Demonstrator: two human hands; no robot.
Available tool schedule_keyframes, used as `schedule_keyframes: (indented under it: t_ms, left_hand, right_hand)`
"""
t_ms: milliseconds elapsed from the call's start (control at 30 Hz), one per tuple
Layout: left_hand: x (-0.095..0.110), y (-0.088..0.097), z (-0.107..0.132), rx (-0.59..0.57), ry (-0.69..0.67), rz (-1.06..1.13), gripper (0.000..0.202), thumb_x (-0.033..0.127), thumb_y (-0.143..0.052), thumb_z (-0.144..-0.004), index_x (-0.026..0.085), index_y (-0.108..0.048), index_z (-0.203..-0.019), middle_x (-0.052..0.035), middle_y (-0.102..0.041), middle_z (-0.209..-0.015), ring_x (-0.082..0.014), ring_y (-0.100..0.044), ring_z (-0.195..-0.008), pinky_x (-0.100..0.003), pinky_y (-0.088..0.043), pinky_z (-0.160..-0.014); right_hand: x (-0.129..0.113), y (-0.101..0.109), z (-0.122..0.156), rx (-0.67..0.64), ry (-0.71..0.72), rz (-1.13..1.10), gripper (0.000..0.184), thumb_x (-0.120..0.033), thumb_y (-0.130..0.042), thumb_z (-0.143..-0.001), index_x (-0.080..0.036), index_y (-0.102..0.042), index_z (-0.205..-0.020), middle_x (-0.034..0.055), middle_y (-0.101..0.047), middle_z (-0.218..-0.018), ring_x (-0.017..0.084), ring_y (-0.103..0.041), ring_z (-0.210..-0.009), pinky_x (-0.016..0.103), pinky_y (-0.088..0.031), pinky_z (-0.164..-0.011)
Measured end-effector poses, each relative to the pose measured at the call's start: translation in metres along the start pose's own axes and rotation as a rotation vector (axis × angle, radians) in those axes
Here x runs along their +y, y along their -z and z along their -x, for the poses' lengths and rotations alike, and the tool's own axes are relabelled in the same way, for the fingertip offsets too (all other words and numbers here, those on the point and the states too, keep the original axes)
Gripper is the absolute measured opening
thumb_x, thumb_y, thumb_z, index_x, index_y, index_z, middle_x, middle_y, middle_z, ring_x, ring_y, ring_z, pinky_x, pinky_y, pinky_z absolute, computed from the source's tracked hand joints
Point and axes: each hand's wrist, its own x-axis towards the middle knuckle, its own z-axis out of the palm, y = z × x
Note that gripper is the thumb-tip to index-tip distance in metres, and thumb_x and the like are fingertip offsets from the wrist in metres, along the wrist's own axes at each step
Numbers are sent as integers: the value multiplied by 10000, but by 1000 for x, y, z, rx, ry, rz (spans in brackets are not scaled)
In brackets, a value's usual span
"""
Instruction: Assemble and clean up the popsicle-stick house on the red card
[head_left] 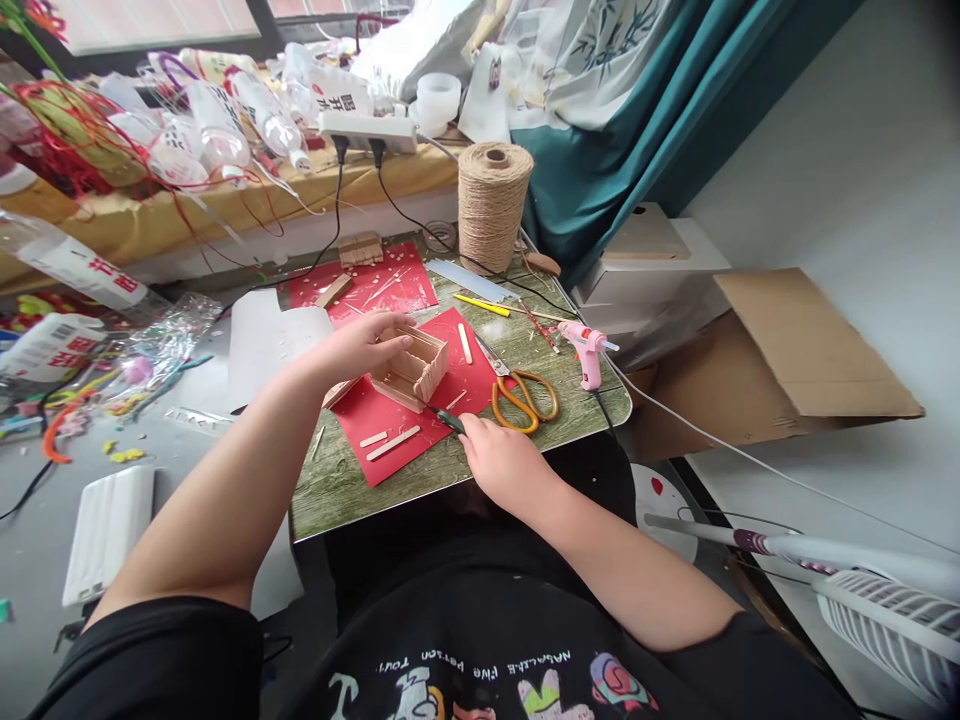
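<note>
Green wood-grain tabletop is littered with scraps, and on its nearer red sheet a small wooden box is held under the left hand, fingers laid over its edge, while a dark-handled tool is gripped in the right hand, tip at the box's lower edge. Steady bracing, light pressure and fingers kept off the tip would seem called for! Pale and hollow, the box is walled in ridged strips.

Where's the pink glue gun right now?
In the head view, the pink glue gun is right of centre, near the right edge of the wood-look table, just right of the scissors.
</note>
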Motion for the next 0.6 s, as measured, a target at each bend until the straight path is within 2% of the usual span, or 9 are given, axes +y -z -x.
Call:
schedule_keyframes:
  t_ms: [167,300,600]
  left_hand:
    - [-1,0,0,0,5,-7,461,571,-602,-989,338,-701,-1374,-68,-736,-1398,-301,-698,-1234,-477,-537,-1064]
    - [-2,-1,1,-4,3,4,483,572,-601,-992,335,-685,-1405,-65,-725,-1440,-301,-686,-1279,-464,-533,-1080]
    - [-6,-2,-1,-12,19,-2,487,583,-595,-996,332,-679,-1405,-62,-730,-1428,-293,-693,-1253,-460,-531,-1070]
  right_hand:
    - [-3,3,-1,-36,-5,57,275,-273,-341,-1174,-161,-581,-1248,106,-781,-1044,249,-790,-900,305,-501,-709]
    - [-5,5,-3,-84,-20,68,280,-271,-320,-1172,-161,-570,-1230,121,-786,-1040,250,-794,-899,302,-518,-720]
    - [-13,11,-5,-120,-53,64,239,-270,-348,-1162,-170,-564,-1186,118,-791,-994,259,-815,-875,288,-521,-675]
